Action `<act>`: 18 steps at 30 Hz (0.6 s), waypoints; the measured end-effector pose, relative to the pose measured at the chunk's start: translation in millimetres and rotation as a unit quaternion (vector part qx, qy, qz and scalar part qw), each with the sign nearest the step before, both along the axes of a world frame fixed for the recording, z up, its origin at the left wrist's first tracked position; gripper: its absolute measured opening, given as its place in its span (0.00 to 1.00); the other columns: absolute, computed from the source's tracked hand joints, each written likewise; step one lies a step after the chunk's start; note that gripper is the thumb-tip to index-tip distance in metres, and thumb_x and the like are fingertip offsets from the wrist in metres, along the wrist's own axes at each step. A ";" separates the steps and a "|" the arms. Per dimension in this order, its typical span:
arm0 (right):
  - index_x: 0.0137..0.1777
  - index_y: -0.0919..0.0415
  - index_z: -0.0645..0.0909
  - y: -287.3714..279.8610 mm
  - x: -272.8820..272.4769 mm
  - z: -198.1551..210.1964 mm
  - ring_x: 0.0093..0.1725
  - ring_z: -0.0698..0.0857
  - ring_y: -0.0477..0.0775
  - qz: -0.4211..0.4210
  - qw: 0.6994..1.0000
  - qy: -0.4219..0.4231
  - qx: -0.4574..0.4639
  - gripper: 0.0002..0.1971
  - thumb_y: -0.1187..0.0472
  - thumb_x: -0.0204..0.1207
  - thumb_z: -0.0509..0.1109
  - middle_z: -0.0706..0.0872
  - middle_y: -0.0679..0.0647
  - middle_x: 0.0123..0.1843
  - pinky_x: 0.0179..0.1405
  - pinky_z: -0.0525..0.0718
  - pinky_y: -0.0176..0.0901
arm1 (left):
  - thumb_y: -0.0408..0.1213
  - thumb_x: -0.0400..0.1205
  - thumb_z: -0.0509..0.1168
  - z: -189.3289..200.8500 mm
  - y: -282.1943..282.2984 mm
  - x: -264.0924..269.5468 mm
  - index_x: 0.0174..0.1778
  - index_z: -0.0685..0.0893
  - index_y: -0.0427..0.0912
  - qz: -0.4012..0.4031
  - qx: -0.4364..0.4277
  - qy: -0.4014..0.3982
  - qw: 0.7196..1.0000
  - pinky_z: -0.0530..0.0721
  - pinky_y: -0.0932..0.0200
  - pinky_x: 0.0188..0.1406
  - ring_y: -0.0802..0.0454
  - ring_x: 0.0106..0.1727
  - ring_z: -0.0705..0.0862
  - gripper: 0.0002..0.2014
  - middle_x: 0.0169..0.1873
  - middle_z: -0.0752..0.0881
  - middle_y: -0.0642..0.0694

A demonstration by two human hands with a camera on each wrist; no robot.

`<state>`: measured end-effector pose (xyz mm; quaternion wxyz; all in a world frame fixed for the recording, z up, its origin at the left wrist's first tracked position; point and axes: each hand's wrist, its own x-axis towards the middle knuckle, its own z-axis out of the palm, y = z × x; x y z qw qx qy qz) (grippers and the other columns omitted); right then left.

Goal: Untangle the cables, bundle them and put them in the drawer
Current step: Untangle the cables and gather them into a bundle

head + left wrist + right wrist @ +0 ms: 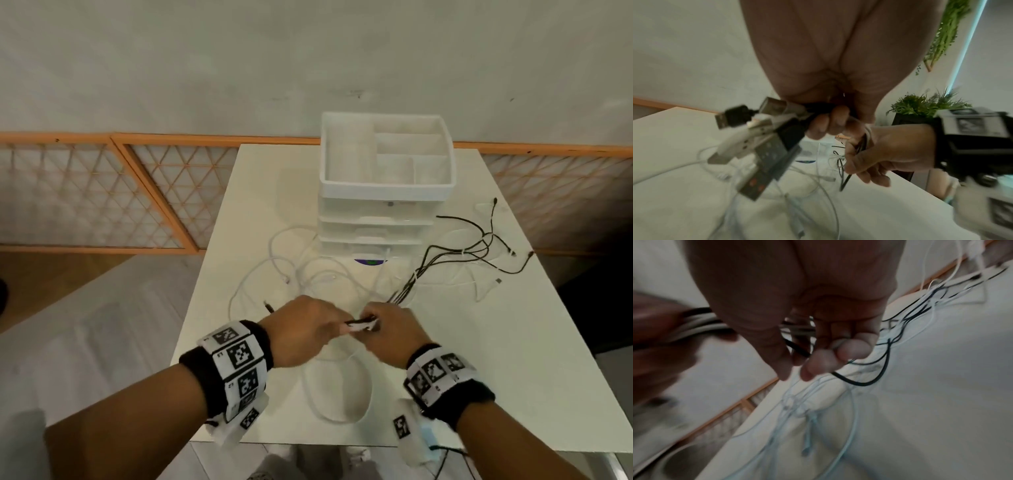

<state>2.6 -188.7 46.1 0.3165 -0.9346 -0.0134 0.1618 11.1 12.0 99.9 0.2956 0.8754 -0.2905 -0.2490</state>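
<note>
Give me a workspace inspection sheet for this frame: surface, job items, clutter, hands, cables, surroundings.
Surface: white table, cables spread over it.
Job's things: white drawer unit at the far edge, drawers look shut, open divided tray on top; cluster of USB plugs gathered at the left hand.
Clutter: a small blue-green thing at the foot of the unit, unclear what.
Grippers: left hand grips the plug ends; right hand holds the same cables beside it.
Cables: black cables fan to the right, white cables loop in the middle; not yet bundled.
Surroundings: pale wall, orange lattice panels, green plants.
</note>
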 end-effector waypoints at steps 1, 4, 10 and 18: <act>0.34 0.47 0.77 -4.3 5.3 -3.0 0.44 0.88 0.54 -0.021 0.998 -0.013 -0.062 0.10 0.51 0.73 0.74 0.84 0.46 0.35 0.38 0.71 0.39 | 0.41 0.89 0.57 -2.2 11.0 -2.5 0.51 0.85 0.38 -0.003 0.003 0.030 1.000 0.78 0.56 0.46 0.51 0.40 0.81 0.14 0.40 0.86 0.42; 0.34 0.43 0.76 -7.8 11.0 -2.5 0.36 0.84 0.54 -0.156 0.974 -0.152 -0.060 0.14 0.62 0.71 0.75 0.84 0.44 0.35 0.37 0.74 0.41 | 0.39 0.89 0.55 -14.0 37.1 -0.9 0.49 0.84 0.36 -0.009 0.076 0.089 0.993 0.75 0.59 0.44 0.54 0.40 0.79 0.14 0.41 0.87 0.42; 0.77 0.39 0.62 32.4 -8.3 -18.5 0.52 0.86 0.58 -0.181 0.980 -0.068 -0.045 0.36 0.57 0.73 0.74 0.81 0.45 0.62 0.60 0.84 0.54 | 0.32 0.87 0.56 -37.5 60.8 13.5 0.56 0.85 0.32 0.141 0.071 0.105 0.982 0.75 0.60 0.38 0.34 0.55 0.85 0.13 0.54 0.88 0.34; 0.86 0.46 0.42 44.1 -39.8 -43.1 0.58 0.85 0.61 -0.116 0.965 0.116 -0.206 0.47 0.58 0.73 0.67 0.84 0.57 0.60 0.57 0.84 0.50 | 0.30 0.85 0.52 -29.9 67.7 30.6 0.42 0.82 0.43 0.286 -0.081 0.150 0.943 0.77 0.63 0.24 0.52 0.25 0.82 0.14 0.30 0.82 0.46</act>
